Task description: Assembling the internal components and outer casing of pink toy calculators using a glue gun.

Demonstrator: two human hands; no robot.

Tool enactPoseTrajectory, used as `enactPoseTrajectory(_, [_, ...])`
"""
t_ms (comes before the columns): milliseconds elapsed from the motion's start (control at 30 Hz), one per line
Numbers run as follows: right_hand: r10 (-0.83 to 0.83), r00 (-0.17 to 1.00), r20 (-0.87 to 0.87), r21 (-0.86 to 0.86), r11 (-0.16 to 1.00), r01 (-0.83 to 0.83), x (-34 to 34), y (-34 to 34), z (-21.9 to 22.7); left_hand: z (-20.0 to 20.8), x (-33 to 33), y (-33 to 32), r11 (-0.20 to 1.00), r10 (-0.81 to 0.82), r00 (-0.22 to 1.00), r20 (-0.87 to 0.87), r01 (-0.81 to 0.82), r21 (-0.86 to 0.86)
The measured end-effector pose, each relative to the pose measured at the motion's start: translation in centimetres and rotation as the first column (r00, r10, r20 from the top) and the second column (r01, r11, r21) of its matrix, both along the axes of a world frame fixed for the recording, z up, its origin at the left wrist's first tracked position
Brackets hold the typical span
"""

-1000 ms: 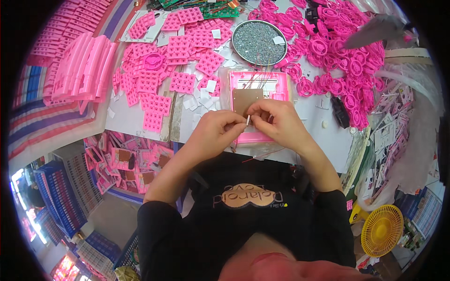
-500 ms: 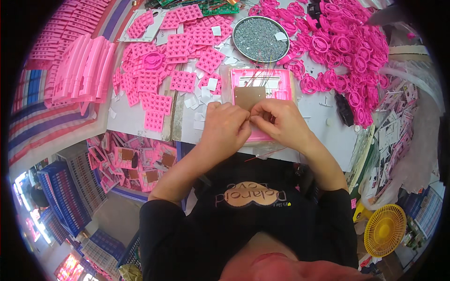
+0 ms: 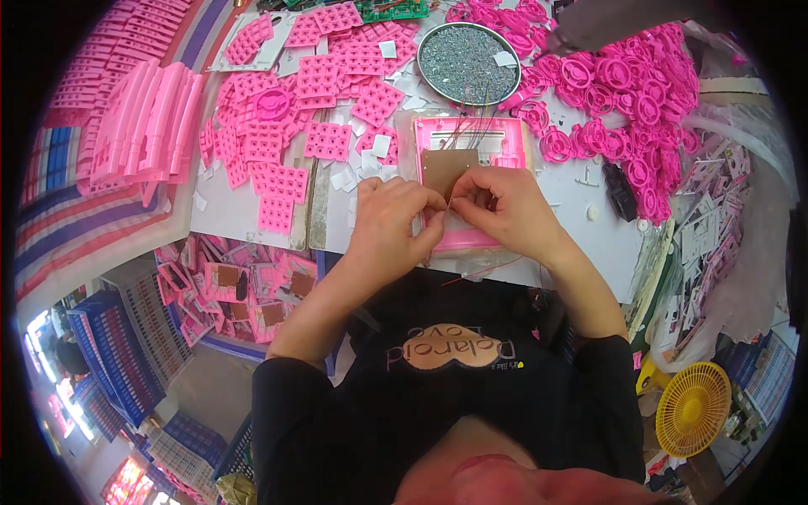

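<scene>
A pink plastic housing [image 3: 511, 145] lies on the worktop in front of me, with a brown circuit board [image 3: 446, 167] inside it. Dark thin wires [image 3: 480, 126] run up from the board over the far edge. At the board's near edge my left hand [image 3: 389, 220] pinches with thumb and forefinger. My right hand [image 3: 507, 210] meets it there, its fingertips closed together. A thin pale strand, which looks like a wire [image 3: 449, 204], shows between the fingertips. Below the right hand a red wire [image 3: 480, 273] sticks out over the near edge.
Pink button sheets [image 3: 326, 140] pile up at the left, pink ring parts [image 3: 606, 101] at the right. Beyond the housing stands a round tray of small metal pieces [image 3: 502, 94]. A dark grey, sleeve-like shape [image 3: 623, 25] reaches in at the far right. A yellow fan [image 3: 692, 410] stands lower right.
My left hand's thumb and forefinger have bowed apart behind their tips, and my hands shifted slightly. The dark grey shape has reached further left over the ring parts.
</scene>
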State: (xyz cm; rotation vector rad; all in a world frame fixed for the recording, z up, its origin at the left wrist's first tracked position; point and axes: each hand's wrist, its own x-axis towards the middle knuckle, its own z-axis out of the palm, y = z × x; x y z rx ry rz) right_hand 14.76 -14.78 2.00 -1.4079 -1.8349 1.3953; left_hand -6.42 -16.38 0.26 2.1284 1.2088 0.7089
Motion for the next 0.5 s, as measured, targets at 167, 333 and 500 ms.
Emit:
enactPoseTrajectory(167, [0.005,1.000,-0.016,0.006,1.000,-0.005,-0.04,0.03,-0.05,0.00,0.26,-0.13,0.999,0.019,1.000,0.006,-0.019,0.039])
enactPoseTrajectory(333, [0.014,1.000,-0.024,0.027,1.000,-0.013,-0.05,0.02,-0.05,-0.27,0.25,-0.27,0.999,0.033,0.999,0.023,-0.033,0.034])
enactPoseTrajectory(500, [0.004,0.999,-0.049,0.009,1.000,-0.004,0.07,-0.17,-0.31,-0.12,0.28,-0.29,0.999,0.028,0.999,0.025,-0.027,-0.023])
